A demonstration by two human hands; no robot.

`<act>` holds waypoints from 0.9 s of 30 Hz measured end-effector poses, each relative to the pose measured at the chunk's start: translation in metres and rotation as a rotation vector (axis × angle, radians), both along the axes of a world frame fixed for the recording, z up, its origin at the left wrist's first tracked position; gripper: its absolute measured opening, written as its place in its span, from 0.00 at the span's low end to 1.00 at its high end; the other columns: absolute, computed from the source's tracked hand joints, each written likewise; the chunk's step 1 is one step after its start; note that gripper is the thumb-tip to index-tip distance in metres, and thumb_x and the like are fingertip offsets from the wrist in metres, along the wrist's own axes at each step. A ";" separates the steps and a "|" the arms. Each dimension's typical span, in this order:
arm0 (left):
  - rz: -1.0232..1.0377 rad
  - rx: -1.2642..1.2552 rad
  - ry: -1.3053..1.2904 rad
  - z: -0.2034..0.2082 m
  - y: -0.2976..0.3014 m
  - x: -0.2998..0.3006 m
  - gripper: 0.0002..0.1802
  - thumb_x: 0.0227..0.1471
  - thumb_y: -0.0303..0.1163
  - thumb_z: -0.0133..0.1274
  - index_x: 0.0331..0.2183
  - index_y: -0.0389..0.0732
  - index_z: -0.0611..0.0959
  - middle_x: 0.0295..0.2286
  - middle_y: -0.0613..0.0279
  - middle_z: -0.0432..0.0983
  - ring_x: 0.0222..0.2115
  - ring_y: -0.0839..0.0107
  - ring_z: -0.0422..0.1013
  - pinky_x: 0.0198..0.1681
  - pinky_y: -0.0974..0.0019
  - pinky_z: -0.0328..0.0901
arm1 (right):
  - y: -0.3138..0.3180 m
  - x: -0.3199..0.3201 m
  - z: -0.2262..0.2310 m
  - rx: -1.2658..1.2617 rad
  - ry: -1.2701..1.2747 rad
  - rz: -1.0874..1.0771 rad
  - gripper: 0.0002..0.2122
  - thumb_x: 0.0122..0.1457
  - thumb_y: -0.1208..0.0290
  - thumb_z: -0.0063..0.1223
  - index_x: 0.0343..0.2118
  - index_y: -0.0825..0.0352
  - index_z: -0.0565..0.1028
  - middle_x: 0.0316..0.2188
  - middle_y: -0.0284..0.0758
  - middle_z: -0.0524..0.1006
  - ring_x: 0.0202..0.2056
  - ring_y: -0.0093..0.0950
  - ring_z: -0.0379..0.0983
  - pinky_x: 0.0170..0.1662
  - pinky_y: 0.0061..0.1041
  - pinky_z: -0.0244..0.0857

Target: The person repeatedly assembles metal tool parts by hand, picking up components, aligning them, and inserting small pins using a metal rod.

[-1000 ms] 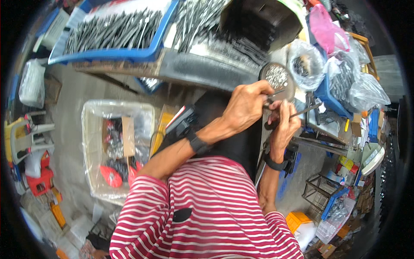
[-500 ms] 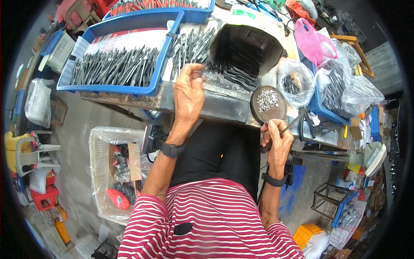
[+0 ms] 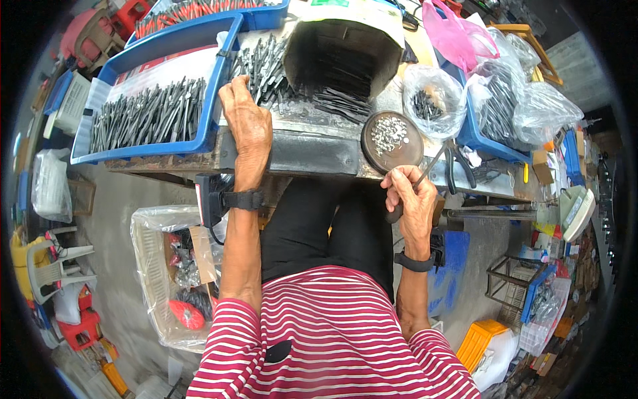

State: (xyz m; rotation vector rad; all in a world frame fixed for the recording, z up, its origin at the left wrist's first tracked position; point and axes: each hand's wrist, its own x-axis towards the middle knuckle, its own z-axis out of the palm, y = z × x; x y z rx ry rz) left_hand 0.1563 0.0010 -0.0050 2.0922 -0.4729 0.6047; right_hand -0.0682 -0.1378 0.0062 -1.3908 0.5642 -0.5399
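Note:
At the bench's front edge, beside the blue tray's right corner, my left hand (image 3: 247, 120) has its fingers curled together. Its fingertips point at a loose pile of slim dark metal parts (image 3: 264, 70); whatever they hold is hidden. My right hand (image 3: 413, 194) is closed round a slim dark tool (image 3: 432, 164), its thin shaft pointing up and right. The tool's dark rounded handle shows below the fingers. Just above that hand lies a round dark dish (image 3: 407, 154) with many small silvery pieces (image 3: 389, 133) in it.
A blue tray (image 3: 214, 113) full of dark slim parts stands at left. Behind the dish, an open sack (image 3: 392, 60) lies on its side, dark parts spilling out. At right are a clear bag (image 3: 458, 110), black-handled pliers (image 3: 458, 166) and another blue bin (image 3: 473, 136).
My left hand has moved left, toward the tray's corner and the loose pile. My right hand keeps the tool beside the dish. The whole view has shifted a little.

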 end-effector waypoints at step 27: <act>-0.462 0.314 -0.120 -0.018 -0.059 -0.041 0.14 0.32 0.16 0.46 0.26 0.40 0.78 0.28 0.57 0.69 0.31 0.59 0.63 0.35 0.60 0.60 | -0.013 -0.007 -0.004 0.053 -0.032 -0.061 0.04 0.51 0.76 0.49 0.27 0.72 0.70 0.19 0.33 0.71 0.14 0.14 0.60 0.15 0.12 0.56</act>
